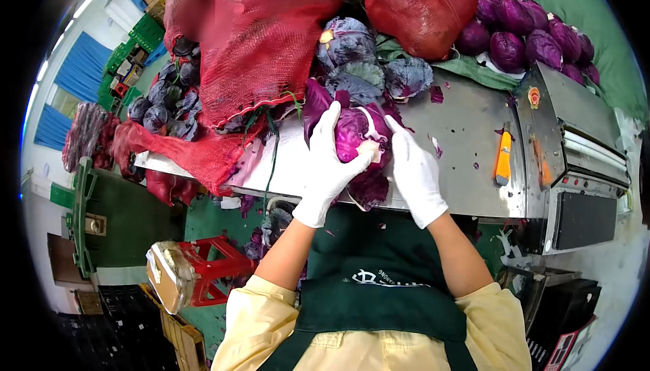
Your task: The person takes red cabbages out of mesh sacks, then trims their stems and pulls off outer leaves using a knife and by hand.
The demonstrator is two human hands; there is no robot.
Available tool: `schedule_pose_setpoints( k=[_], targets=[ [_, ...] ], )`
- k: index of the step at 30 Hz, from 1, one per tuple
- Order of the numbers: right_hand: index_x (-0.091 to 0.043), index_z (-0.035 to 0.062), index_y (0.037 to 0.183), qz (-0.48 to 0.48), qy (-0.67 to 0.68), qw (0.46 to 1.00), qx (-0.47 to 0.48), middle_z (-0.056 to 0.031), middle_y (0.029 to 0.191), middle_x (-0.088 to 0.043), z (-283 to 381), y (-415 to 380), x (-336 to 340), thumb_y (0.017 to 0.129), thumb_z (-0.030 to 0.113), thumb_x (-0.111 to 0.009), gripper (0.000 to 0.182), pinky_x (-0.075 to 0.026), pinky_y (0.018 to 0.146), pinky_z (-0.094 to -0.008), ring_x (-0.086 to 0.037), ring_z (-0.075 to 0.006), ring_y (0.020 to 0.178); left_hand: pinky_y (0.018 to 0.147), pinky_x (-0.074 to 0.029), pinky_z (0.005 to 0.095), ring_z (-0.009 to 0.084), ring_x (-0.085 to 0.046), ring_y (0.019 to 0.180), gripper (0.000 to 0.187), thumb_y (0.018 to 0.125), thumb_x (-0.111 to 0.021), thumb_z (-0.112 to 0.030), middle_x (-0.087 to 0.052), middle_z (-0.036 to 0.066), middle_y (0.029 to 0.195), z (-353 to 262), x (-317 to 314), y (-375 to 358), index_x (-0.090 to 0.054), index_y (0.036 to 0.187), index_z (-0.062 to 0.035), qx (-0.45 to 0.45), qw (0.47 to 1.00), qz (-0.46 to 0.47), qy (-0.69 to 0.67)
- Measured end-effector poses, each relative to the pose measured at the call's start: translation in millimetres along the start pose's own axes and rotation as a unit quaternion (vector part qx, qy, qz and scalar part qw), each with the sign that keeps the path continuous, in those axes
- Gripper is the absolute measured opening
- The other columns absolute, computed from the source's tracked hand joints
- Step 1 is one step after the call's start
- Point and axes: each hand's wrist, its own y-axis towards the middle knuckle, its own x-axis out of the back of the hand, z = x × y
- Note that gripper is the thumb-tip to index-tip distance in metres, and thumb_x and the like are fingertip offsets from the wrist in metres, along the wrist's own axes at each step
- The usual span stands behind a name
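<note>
The purple cabbage [349, 133] was at the near edge of the metal table [464, 168], between two white gloves. The left hand [330, 168] gripped its left side, with the thumb across the near part. The right hand [414, 171] held its right side with nearly straight fingers. Just past it sat some dull cabbages [347, 43]. A big red net bag [267, 46] lay far left, and shiny cabbages [508, 50] were piled far right. An orange cutter [502, 160] lay to the right.
</note>
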Motion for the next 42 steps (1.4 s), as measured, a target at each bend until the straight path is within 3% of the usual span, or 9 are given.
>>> schedule_pose_setpoints(
  k=[8,12,15,18,23,30,32,33,42],
  targets=[
    [-0.054,0.0253,0.141,-0.027,-0.129,0.991,0.014,-0.0123,0.075,-0.069,5,-7,-11,0.101,0.036,-0.050,0.042,-0.051,0.057,-0.0455,-0.065,-0.0345,0.061,0.114,-0.031,0.0446,0.0367,-0.037,0.136,0.104,0.067,-0.086,-0.032,-0.042,0.019,0.147,-8,-7,-2,-0.033,0.152,-0.0033,-0.026,0.997,-0.026,0.061],
    [-0.062,0.0286,0.131,-0.108,-0.101,0.989,0.028,-0.0122,0.074,-0.069,-17,17,-9,0.102,0.038,-0.047,0.034,-0.052,0.060,-0.0459,-0.067,-0.0340,0.064,0.114,-0.031,0.0448,0.0368,-0.037,0.137,0.103,0.067,-0.086,-0.034,-0.044,0.018,0.146,-12,-6,-7,-0.034,0.151,-0.0023,-0.040,0.997,-0.025,0.064],
    [-0.060,0.0287,0.133,-0.038,-0.014,0.999,-0.023,-0.0171,0.079,-0.070,-31,36,-2,0.103,0.045,-0.041,0.039,-0.052,0.067,-0.0463,-0.069,-0.0363,0.074,0.114,-0.031,0.0449,0.0364,-0.036,0.137,0.103,0.067,-0.087,-0.033,-0.043,0.019,0.147,-12,-6,-10,-0.034,0.150,-0.0016,-0.053,0.995,-0.036,0.073],
    [-0.059,0.0210,0.132,-0.083,0.007,0.992,0.100,-0.0165,0.089,-0.072,-13,27,-7,0.099,0.045,-0.052,0.042,-0.052,0.068,-0.0469,-0.069,-0.0348,0.074,0.114,-0.031,0.0450,0.0364,-0.036,0.137,0.104,0.067,-0.087,-0.033,-0.043,0.019,0.146,-10,-6,-7,-0.033,0.151,-0.0015,-0.045,0.996,-0.034,0.075],
    [-0.063,0.0136,0.092,-0.109,-0.109,0.983,0.095,-0.0100,0.076,-0.069,-42,60,-22,0.094,0.035,-0.060,0.022,-0.053,0.061,-0.0444,-0.068,-0.0333,0.068,0.114,-0.032,0.0449,0.0361,-0.036,0.137,0.105,0.067,-0.087,-0.033,-0.043,0.019,0.146,-11,-7,-9,-0.033,0.151,-0.0031,-0.034,0.996,-0.038,0.070],
    [-0.065,0.0148,0.113,-0.010,-0.094,0.994,-0.047,-0.0161,0.096,-0.070,-109,91,-1,0.094,0.042,-0.055,0.035,-0.052,0.079,-0.0470,-0.068,-0.0366,0.089,0.114,-0.032,0.0460,0.0377,-0.038,0.137,0.104,0.065,-0.088,-0.030,-0.044,0.019,0.145,-10,0,-16,-0.035,0.149,-0.0006,-0.093,0.992,-0.031,0.075],
    [-0.032,0.0251,0.154,0.043,-0.034,0.995,-0.078,-0.0187,0.140,-0.052,-48,65,30,0.089,0.048,-0.066,0.077,-0.043,0.102,-0.0455,-0.054,-0.0374,0.124,0.114,-0.031,0.0474,0.0391,-0.039,0.135,0.103,0.065,-0.088,-0.028,-0.044,0.020,0.145,-11,-3,-15,-0.035,0.149,-0.0005,-0.080,0.994,-0.035,0.067],
    [-0.026,0.0227,0.156,0.047,0.037,0.998,0.001,-0.0206,0.144,-0.047,-39,56,32,0.088,0.048,-0.068,0.084,-0.043,0.104,-0.0451,-0.050,-0.0400,0.128,0.113,-0.032,0.0476,0.0395,-0.039,0.135,0.103,0.065,-0.088,-0.029,-0.044,0.021,0.144,-16,-5,-11,-0.036,0.149,-0.0017,-0.064,0.995,-0.035,0.071],
    [-0.061,0.0108,0.130,0.132,0.002,0.989,0.064,-0.0143,0.115,-0.067,-22,45,28,0.093,0.042,-0.056,0.049,-0.050,0.093,-0.0416,-0.065,-0.0324,0.105,0.111,-0.035,0.0495,0.0415,-0.042,0.134,0.102,0.065,-0.087,-0.037,-0.047,0.024,0.139,-22,-5,-13,-0.039,0.148,-0.0036,-0.056,0.991,-0.028,0.119]
  ],
)
